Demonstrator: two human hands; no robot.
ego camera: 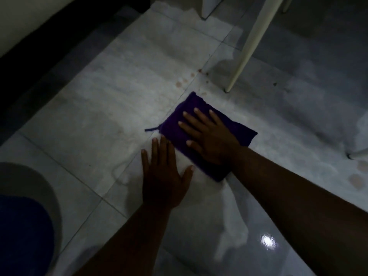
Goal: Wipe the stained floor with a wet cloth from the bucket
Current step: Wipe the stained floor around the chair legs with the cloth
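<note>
The right hand presses flat, fingers spread, on the folded purple cloth (a loose thread trails left); the left hand lies open on the pale tiled floor beside it. Reddish stains dot the tiles beyond, near a white chair leg.

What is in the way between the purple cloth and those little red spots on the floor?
Nothing visible. The right hand presses flat on the purple cloth, and only bare tile lies between its far corner and the reddish spots along the tile seam. The white chair leg stands to the right of that path, not across it.
</note>
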